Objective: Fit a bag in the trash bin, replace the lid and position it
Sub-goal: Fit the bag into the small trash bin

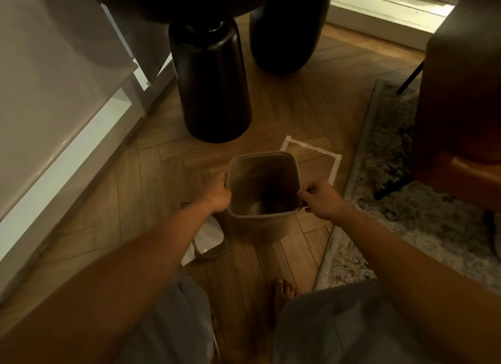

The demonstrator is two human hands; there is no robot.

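On the wooden floor (151, 190) | tan trash bin (260, 225) upright, lidless, just beside a white tape square (334, 168) | lid (210, 237) lying left of bin | left hand (217, 191) and right hand (321, 198) fingers closed on opposite rims

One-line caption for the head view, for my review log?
Both hands, left hand and right hand, grip the open trash bin rim; lid lies on floor beside it.
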